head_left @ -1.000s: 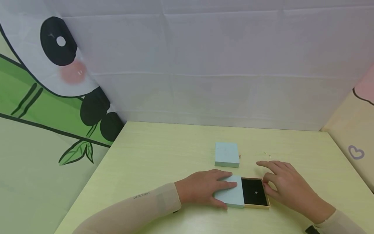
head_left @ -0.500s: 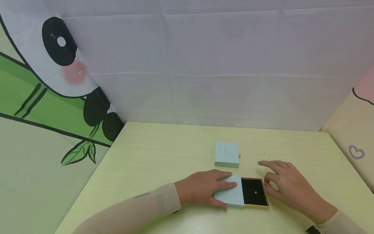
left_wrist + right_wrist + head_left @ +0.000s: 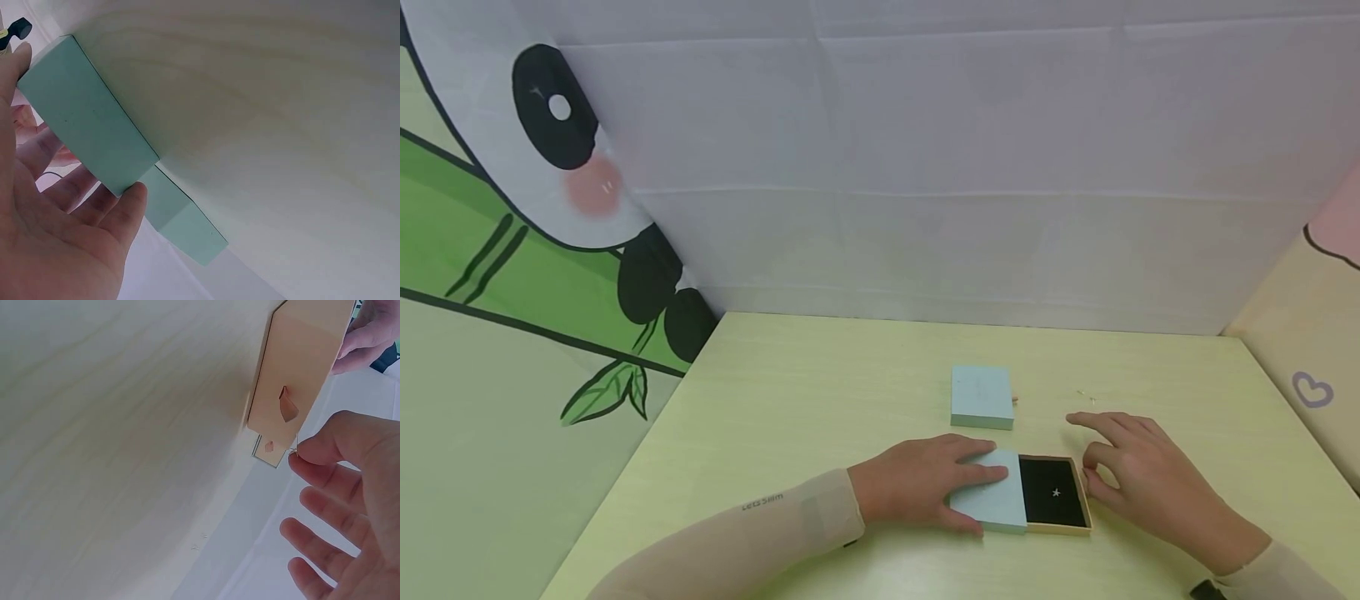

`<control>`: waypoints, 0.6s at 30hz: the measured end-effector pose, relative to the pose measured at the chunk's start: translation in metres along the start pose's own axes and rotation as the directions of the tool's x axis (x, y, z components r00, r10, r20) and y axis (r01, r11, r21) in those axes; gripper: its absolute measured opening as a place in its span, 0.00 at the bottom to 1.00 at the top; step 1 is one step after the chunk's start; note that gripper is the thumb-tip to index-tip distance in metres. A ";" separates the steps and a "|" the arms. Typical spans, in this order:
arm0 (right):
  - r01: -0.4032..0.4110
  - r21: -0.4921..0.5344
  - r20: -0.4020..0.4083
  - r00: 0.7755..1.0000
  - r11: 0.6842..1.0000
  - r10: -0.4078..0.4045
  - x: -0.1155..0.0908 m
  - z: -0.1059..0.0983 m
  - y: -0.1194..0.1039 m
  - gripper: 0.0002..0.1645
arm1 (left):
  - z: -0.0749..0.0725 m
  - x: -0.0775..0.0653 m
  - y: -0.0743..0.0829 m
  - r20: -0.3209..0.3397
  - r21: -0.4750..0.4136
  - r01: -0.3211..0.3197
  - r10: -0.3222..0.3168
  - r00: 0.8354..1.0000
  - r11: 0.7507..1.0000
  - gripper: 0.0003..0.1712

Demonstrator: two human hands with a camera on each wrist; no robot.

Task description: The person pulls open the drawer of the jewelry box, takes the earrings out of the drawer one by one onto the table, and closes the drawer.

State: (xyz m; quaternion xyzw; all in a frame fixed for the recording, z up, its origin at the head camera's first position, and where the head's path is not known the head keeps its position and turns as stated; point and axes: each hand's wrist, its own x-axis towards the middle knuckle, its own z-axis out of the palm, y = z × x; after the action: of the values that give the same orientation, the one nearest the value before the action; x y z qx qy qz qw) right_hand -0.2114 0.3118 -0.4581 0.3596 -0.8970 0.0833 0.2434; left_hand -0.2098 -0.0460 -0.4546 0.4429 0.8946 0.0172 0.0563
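A pale blue sliding jewelry box [image 3: 996, 505] lies on the table, its black-lined inner tray [image 3: 1037, 510] pulled out toward the right. My left hand [image 3: 925, 479] holds the blue sleeve, thumb at the near side and fingers over the top and far side. On the black lining sits a tiny silvery star [image 3: 1056, 492]. Beside the tray's right end, my right hand [image 3: 1150, 483] pinches a tiny thin metal piece [image 3: 295, 449], which looks like an earring, between thumb and index finger. Its other fingers are spread. An orange-tan pull tab [image 3: 287, 406] sticks out of the tray's end.
Behind the held box stands a second pale blue box [image 3: 982, 396], closed, with a small tab [image 3: 1016, 401] at its right. Tiny thin gold pieces [image 3: 1087, 397] lie farther right on the pale wood table [image 3: 820, 375]. A cloth-covered wall [image 3: 925, 167] rises at the back.
My right hand has drifted slightly to the right, away from the tray's end. The left hand, both boxes and the silvery star stay where they were.
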 end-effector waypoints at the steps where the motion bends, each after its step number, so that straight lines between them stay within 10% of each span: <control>1: -0.001 0.000 0.001 1.000 1.000 0.001 0.000 0.000 0.000 0.25 | 0.000 0.000 0.000 0.001 0.001 0.000 0.000 1.000 1.000 0.45; 18: -0.004 -0.003 0.014 1.000 1.000 0.004 -0.004 0.002 0.003 0.25 | -0.001 -0.001 0.000 0.003 0.005 0.000 0.000 1.000 1.000 0.46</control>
State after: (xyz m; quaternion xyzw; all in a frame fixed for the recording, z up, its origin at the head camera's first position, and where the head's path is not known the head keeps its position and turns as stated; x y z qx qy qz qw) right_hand -0.2120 0.3154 -0.4620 0.3582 -0.8994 0.0799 0.2376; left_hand -0.2094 -0.0462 -0.4535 0.4432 0.8945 0.0144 0.0566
